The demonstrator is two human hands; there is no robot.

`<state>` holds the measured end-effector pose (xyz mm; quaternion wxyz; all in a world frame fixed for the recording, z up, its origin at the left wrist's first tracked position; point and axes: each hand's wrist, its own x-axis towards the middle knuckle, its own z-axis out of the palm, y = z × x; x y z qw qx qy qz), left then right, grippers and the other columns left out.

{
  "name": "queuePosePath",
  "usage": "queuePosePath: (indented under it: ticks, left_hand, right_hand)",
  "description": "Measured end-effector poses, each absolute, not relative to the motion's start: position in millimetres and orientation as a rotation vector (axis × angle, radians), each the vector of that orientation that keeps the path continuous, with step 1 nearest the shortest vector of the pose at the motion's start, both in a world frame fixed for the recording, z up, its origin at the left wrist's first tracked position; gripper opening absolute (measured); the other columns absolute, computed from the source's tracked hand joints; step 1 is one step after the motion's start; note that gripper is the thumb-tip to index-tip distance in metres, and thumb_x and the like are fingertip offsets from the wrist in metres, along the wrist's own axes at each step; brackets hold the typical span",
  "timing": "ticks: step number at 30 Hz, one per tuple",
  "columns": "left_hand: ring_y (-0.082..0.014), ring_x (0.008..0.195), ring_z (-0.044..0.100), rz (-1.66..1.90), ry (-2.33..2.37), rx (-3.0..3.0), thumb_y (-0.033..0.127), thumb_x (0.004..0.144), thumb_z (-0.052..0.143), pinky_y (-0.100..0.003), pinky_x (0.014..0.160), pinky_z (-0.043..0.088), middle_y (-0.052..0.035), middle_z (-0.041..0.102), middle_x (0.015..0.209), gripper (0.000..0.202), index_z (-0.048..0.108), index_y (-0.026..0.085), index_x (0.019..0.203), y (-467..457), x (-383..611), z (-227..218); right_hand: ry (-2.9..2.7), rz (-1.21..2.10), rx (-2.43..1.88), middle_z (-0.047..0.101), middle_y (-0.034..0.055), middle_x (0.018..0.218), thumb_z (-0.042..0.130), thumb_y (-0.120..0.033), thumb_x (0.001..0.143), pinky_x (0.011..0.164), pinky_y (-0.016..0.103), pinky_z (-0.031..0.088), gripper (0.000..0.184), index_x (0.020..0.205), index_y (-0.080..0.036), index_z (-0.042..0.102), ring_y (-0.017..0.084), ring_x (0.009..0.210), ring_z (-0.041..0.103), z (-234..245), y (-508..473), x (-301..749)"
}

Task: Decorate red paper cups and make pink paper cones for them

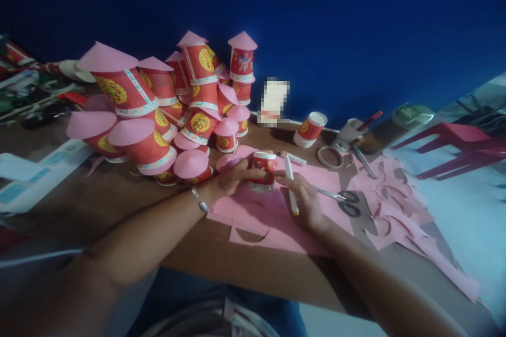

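Observation:
A red paper cup (263, 162) with a white rim stands over pink paper sheets (304, 231) in front of me. My left hand (234, 176) grips the cup from its left side, fingers across its front. My right hand (303, 195) is closed around a white marker pen (291, 181), and its fingertips come close to the cup's right side. A capped white pen or tube (293, 158) lies just behind. Scissors (348, 202) with dark handles rest on the paper to the right of my right hand.
Red cups with pink cone tops (200, 125) are stacked at the left and back. A red-and-white cup (311, 129), a tape roll (329, 157) and a white cup (351, 130) stand behind. Pink scraps (399, 205) cover the right side, near a red stool (458, 142).

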<state>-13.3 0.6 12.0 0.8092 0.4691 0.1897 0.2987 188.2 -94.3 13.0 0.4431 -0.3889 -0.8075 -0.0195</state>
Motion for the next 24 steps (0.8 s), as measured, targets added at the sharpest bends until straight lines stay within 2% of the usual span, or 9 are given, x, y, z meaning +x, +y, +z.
queuePosePath:
  ticks: [3,7,9,12,15,17,19,21,24]
  left_hand:
    - [-0.0234,0.095,0.072,0.643,0.411,0.862,0.043,0.079,0.080,-0.035,0.086,0.055,-0.0085,0.075,0.103,0.047,0.069,0.016,0.117,1,-11,8]
    - [-0.0221,0.089,0.072,0.703,0.502,0.824,0.042,0.074,0.083,-0.034,0.083,0.056,-0.0079,0.076,0.097,0.046,0.070,0.013,0.109,3,-10,6]
    - [-0.0203,0.085,0.071,0.739,0.519,0.814,0.042,0.073,0.084,-0.032,0.080,0.056,-0.0061,0.076,0.093,0.046,0.071,0.014,0.107,3,-10,7]
    - [-0.0181,0.083,0.069,0.777,0.543,0.796,0.041,0.071,0.084,-0.031,0.078,0.055,-0.0052,0.075,0.092,0.044,0.071,0.015,0.104,3,-10,9]
    - [-0.0183,0.083,0.069,0.770,0.553,0.792,0.041,0.072,0.083,-0.032,0.077,0.054,-0.0065,0.074,0.093,0.045,0.070,0.014,0.106,2,-10,9]
    - [-0.0174,0.079,0.068,0.771,0.548,0.792,0.040,0.074,0.082,-0.031,0.074,0.054,-0.0057,0.073,0.091,0.046,0.069,0.014,0.109,2,-9,10]
    - [-0.0159,0.076,0.066,0.777,0.554,0.777,0.037,0.074,0.083,-0.030,0.071,0.053,-0.0036,0.072,0.088,0.044,0.068,0.015,0.109,1,-9,12]
    - [-0.0150,0.075,0.065,0.781,0.585,0.760,0.035,0.072,0.084,-0.029,0.071,0.053,-0.0019,0.071,0.085,0.041,0.067,0.015,0.104,0,-9,13]
    - [-0.0159,0.079,0.066,0.768,0.611,0.781,0.035,0.071,0.084,-0.031,0.074,0.053,-0.0025,0.071,0.088,0.041,0.064,0.015,0.101,0,-8,12]
  right_hand:
    - [-2.007,-0.010,-0.971,0.072,0.0149,0.120,0.055,-0.007,0.096,0.083,0.042,0.061,0.044,0.137,-0.025,0.053,0.026,0.107,0.071,14,-94,187]
    - [-2.006,-0.001,-0.949,0.071,0.0149,0.122,0.055,-0.009,0.097,0.084,0.042,0.062,0.045,0.139,-0.025,0.051,0.026,0.112,0.071,14,-97,184]
    - [-1.987,-0.031,-0.941,0.074,0.0128,0.114,0.054,-0.009,0.096,0.080,0.041,0.062,0.047,0.141,-0.024,0.050,0.026,0.104,0.072,16,-102,183]
    - [-2.035,-0.106,-0.866,0.074,0.0070,0.093,0.057,-0.012,0.096,0.066,0.035,0.060,0.047,0.141,-0.024,0.053,0.022,0.080,0.071,24,-112,179]
    - [-2.164,-0.182,-0.667,0.068,0.0046,0.082,0.063,-0.024,0.096,0.060,0.033,0.058,0.033,0.130,-0.023,0.064,0.020,0.069,0.066,34,-121,171]
    - [-2.203,-0.198,-0.545,0.066,0.0065,0.083,0.062,-0.033,0.098,0.064,0.033,0.061,0.025,0.118,-0.020,0.069,0.020,0.074,0.067,38,-123,164]
    - [-2.198,-0.154,-0.511,0.066,0.0082,0.086,0.056,-0.038,0.102,0.067,0.033,0.062,0.025,0.111,-0.018,0.069,0.020,0.079,0.069,40,-124,159]
    - [-2.142,-0.058,-0.605,0.068,0.0080,0.087,0.054,-0.036,0.103,0.064,0.031,0.060,0.021,0.107,-0.019,0.067,0.019,0.079,0.069,41,-125,159]
    - [-2.009,0.130,-0.808,0.068,0.0033,0.080,0.062,-0.026,0.098,0.057,0.028,0.056,0.003,0.099,-0.024,0.063,0.017,0.069,0.068,41,-128,162]
